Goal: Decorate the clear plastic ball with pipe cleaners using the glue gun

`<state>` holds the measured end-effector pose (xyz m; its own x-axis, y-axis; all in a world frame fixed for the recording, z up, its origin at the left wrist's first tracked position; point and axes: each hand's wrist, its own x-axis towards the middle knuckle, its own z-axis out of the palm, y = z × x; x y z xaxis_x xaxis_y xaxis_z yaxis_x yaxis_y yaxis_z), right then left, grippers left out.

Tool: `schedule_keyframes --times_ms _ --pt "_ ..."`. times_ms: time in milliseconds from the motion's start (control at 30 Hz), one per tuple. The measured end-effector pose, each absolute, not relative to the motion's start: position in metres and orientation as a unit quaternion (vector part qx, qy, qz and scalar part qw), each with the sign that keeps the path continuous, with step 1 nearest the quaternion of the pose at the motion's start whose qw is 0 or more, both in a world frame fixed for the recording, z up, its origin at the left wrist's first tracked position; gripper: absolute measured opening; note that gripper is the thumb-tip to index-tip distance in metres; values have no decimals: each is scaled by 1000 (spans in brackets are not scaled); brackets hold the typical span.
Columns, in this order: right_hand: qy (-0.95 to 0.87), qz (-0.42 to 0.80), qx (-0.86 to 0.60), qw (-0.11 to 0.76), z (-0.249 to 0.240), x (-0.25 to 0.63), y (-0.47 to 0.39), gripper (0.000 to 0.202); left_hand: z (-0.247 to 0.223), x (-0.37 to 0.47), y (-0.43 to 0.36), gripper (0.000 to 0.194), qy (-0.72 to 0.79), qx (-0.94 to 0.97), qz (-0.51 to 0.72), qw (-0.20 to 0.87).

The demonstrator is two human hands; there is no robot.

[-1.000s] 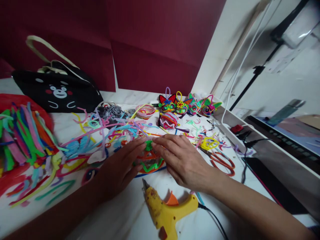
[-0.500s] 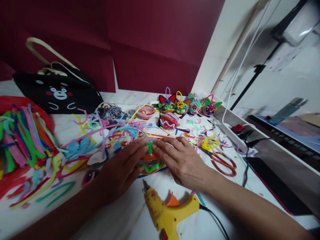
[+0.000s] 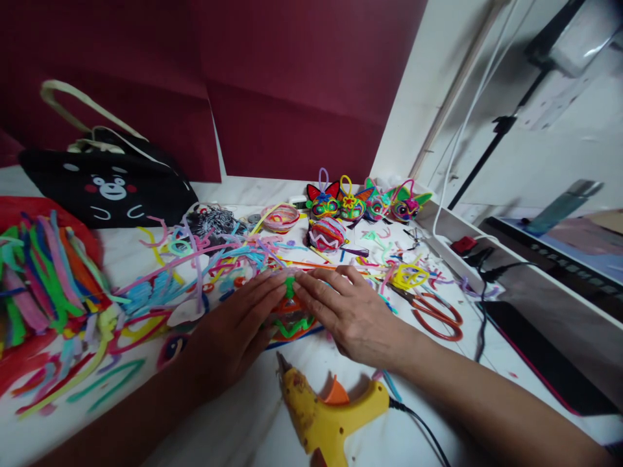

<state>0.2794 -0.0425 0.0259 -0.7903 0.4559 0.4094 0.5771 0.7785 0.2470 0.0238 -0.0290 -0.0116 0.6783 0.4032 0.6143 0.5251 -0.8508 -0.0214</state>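
Note:
Between my two hands sits a rounded pipe-cleaner craft piece (image 3: 291,326), with orange, green and blue edging around a see-through middle. My left hand (image 3: 238,321) cups its left side, fingers bent over the top. From the right, my right hand (image 3: 353,318) presses it with fingers close together. Both sets of fingertips meet near a green tuft at the top. Much of the piece is covered by the fingers. Just in front of it lies a yellow glue gun (image 3: 321,415), its nozzle pointing toward my left hand.
Orange-handled scissors (image 3: 438,316) lie to the right. Several finished cat-faced ornaments (image 3: 351,202) stand at the back, behind a striped ball (image 3: 328,233). Pipe cleaners (image 3: 48,272) heap up at left, near a black bag (image 3: 107,191). A power strip (image 3: 450,259) runs along the right.
The view has shifted slightly. My hands stay pressed around the craft piece in nearly the same pose, and the glue gun stays where it was.

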Motion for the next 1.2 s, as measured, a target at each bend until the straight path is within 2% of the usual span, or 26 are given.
schedule_keyframes --times_ms 233,700,867,1200 --pt "-928 -179 -276 174 25 279 -41 42 -11 25 -28 56 -252 -909 -316 97" --pt "-920 -170 -285 209 24 274 -44 46 -11 25 -27 63 -255 -907 -315 110" --pt "-928 -153 -279 195 22 272 -45 46 -14 24 -27 60 -251 -906 -320 116" --pt "-923 -114 -278 239 16 271 -44 47 -14 25 -29 54 -247 -907 -315 130"
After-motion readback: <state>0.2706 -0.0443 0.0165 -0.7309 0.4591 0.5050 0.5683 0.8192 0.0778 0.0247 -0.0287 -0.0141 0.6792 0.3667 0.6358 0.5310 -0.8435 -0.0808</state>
